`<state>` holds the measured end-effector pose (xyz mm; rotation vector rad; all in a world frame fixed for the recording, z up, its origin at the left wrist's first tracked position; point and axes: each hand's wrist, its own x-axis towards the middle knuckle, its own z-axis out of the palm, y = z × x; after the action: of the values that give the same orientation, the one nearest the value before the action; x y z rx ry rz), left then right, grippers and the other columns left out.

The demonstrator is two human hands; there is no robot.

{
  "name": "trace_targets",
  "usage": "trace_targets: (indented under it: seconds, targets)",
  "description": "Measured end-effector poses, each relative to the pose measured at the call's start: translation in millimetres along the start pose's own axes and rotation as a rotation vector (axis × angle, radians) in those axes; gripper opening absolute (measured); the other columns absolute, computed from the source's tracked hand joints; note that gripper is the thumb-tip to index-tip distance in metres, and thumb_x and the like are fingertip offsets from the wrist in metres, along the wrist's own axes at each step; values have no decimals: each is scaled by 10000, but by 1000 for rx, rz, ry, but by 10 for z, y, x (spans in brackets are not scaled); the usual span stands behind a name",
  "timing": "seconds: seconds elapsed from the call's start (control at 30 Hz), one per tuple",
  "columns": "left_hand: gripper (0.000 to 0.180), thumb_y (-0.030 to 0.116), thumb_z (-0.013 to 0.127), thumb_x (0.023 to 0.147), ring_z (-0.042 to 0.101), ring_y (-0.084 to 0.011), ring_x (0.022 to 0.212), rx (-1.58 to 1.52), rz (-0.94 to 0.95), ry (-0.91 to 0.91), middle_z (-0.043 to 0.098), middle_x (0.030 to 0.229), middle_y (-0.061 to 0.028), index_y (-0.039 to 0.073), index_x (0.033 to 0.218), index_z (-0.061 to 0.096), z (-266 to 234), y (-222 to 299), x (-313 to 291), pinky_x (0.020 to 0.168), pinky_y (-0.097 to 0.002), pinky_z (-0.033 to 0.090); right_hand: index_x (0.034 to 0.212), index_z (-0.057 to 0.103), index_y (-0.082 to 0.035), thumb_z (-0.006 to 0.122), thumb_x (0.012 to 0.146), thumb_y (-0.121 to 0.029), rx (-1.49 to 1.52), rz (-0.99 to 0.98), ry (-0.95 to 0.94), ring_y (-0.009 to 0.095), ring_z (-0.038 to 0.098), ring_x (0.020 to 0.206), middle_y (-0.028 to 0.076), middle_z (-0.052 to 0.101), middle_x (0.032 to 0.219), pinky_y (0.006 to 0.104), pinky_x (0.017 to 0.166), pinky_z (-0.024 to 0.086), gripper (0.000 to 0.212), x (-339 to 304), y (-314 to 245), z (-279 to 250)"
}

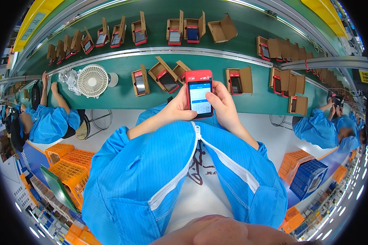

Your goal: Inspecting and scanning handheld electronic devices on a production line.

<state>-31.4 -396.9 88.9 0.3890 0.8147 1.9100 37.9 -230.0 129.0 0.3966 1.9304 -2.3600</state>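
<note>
Between my two hands is a red handheld payment terminal with a lit screen that shows a keypad in its lower half. My left hand grips its left side, the thumb at the lower edge of the screen. Around the right side wraps my right hand, its thumb over the screen. Just beyond, on the green bench, lie open cardboard boxes: one with a terminal to the left, and another box with a dark-screened terminal to the right.
Behind runs a green conveyor with several boxed terminals; one open box looks empty. A white fan and clear plastic bags sit at left. Co-workers in blue sit on both sides. Orange crates stand behind me at left.
</note>
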Motion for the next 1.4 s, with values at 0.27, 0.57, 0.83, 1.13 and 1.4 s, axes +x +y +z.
trace_targets:
  seconds: [0.27,0.57,0.83,1.13,1.4]
  targets:
    - [932,-112,541,710,397,-179,1287,30,1,19,372,1377,-79,105,1469,44,-1,-28,33,1030,-348,367,1245,426,27,537,916,-143,-1,31,6,140,529,1035,101,558,1114,282,911,427,387,0,-57,-6]
    - [933,-101,543,697,394,-187,1290,15,27,18,387,1359,-98,90,1464,48,-25,-13,91,1043,-366,352,1241,422,17,578,883,-134,-109,53,-26,141,522,1051,101,547,1135,274,900,429,418,65,-74,-52]
    - [989,-77,595,695,319,-175,1331,41,20,-3,323,1413,-82,107,1479,20,-70,-64,104,1075,-365,284,1085,500,2,551,909,-147,-67,90,62,83,511,887,50,566,978,241,805,433,235,131,-33,-60]
    - [974,-44,607,697,312,-185,1339,-16,17,8,318,1416,-90,94,1476,39,-56,-80,164,1082,-368,277,1108,508,-1,524,934,-188,-77,22,65,78,510,875,45,569,978,233,787,431,256,120,-17,-106]
    - [952,18,607,701,317,-225,1343,-147,-17,35,329,1421,-106,114,1477,64,50,-76,356,1091,-382,272,1226,411,32,616,872,-208,-199,16,145,166,559,934,121,551,1063,294,813,476,475,133,54,-263]
